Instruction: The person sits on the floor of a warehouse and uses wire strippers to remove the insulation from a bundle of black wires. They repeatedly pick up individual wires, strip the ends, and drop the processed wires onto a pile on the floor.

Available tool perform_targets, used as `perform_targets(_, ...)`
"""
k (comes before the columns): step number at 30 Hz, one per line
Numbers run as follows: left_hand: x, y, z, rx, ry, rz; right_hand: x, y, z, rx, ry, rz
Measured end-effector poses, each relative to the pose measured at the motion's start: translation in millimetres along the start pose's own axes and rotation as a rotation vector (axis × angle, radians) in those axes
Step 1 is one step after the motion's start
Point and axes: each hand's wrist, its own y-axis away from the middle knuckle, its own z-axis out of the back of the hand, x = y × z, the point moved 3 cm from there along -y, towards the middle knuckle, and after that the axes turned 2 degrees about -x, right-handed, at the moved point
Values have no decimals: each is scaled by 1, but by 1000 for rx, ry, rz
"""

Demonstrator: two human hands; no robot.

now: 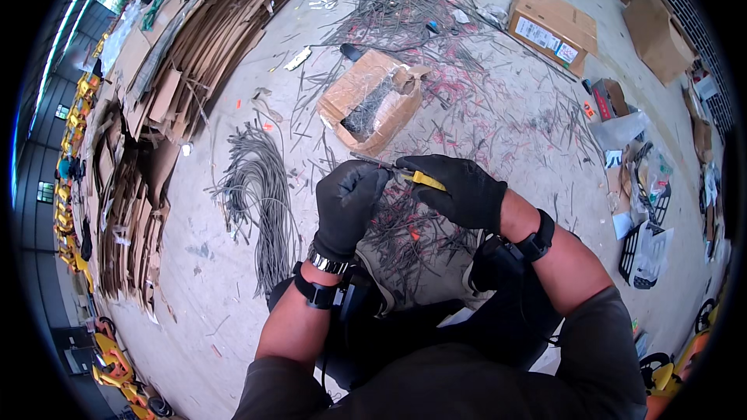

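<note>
My left hand (349, 205), in a dark glove, is closed around a thin piece of dark cable (366, 158) that sticks out past its fingers. Close by on the right, my gloved right hand (452, 191) holds a small tool with a yellow handle (429, 181), its metal end touching or almost touching the cable. Beneath both hands, cut cable scraps (402, 239) in black and red lie on the floor. Just beyond them stands an open cardboard box (344, 93) with clear plastic and dark pieces inside. A long bundle of grey cables (268, 198) lies to the left.
Stacks of flattened cardboard (204, 52) rise at the left. A large scrap heap (402, 11) spreads beyond the box. At the right are a closed carton (551, 26), a black plastic basket (636, 256) and plastic bags. Yellow wheeled machines (114, 361) line the edges.
</note>
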Motion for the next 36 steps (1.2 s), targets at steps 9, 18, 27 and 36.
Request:
perform_targets(9, -9, 1, 3, 71, -105, -97, 9, -4, 11, 181, -240, -221)
perform_targets(18, -17, 1, 7, 105, -400, -537, 7, -1, 9, 297, -559, -394)
perform_targets(27, -9, 0, 7, 84, -221, -120, -4, -3, -3, 278, -531, -384)
perform_targets(36, 6, -1, -2, 112, -210, -28, -37, -6, -17, -39, 119, -115)
